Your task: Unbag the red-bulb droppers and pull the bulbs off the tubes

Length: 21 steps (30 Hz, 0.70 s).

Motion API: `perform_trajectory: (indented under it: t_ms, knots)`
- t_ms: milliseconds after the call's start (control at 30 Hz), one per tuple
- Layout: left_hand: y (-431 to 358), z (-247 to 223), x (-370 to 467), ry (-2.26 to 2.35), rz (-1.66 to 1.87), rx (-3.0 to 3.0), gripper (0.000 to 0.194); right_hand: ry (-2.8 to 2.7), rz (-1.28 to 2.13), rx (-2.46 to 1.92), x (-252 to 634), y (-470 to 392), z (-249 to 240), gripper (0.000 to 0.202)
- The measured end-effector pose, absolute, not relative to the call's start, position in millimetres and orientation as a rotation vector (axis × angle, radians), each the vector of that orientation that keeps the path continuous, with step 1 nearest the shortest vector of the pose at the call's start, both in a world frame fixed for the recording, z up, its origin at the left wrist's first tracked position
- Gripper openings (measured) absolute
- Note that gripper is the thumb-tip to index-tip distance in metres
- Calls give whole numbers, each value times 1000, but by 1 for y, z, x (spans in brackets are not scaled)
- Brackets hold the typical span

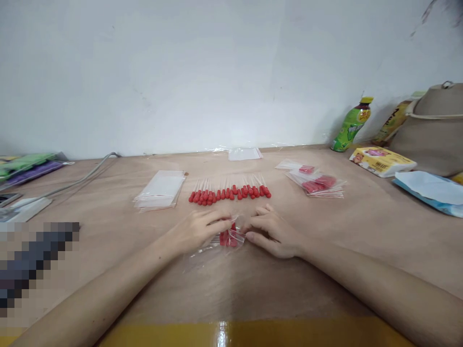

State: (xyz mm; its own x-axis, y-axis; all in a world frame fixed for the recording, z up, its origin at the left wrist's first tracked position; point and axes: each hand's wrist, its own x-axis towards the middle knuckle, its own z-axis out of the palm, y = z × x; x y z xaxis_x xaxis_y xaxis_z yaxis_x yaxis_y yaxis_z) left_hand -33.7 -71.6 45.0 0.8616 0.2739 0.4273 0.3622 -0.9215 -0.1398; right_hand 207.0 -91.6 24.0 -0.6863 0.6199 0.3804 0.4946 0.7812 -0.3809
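A small clear zip bag [238,236] with several red-ended pieces inside lies flat on the table between my hands. My left hand [202,229] is closed on the bag's left and upper part, its fingers partly covering the red ends. At the bag's right edge, my right hand [273,233] pinches the plastic with thumb and fingers. Just beyond the hands is a row of thin clear droppers with red bulbs [227,193], bulbs toward me and stems pointing at the wall.
To the left sits a stack of flat bags [161,189]. Filled bags with red pieces [318,185] are piled at the right. Farther right are a green bottle [352,126], a yellow tissue pack [385,161], a blue packet [430,193] and a bag [430,130]. A grey cable [87,173] crosses the left.
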Motion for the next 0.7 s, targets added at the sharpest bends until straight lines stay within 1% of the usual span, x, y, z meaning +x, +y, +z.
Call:
perform_trajectory:
  t_ms: [67, 100, 167, 233, 333, 467, 600, 700]
  knots:
    - [-77, 42, -34, -660, -582, -2972, 25, -2356, 479, -925, 204, -93, 22, 18]
    - [-80, 41, -35, -767, -579, -3023, 31, -2301, 517, -942, 203, -92, 20, 17]
    - [-85, 41, -38, -962, -566, -3080, 51, -2220, 578, -934, 199, -91, 16, 15]
    - [-89, 41, -42, -1082, -544, -3126, 62, -2199, 637, -912, 196, -89, 14, 15]
    - [-91, 39, -44, -1142, -596, -3178, 57, -2214, 671, -926, 193, -88, 17, 15]
    - [-90, 32, -40, -1234, -743, -3184, 47, -2275, 626, -941, 194, -88, 19, 8]
    - [-88, 25, -38, -1240, -831, -3193, 48, -2278, 659, -944, 196, -88, 18, 28]
    - [-88, 23, -37, -1213, -859, -3201, 48, -2258, 715, -966, 197, -89, 18, 32]
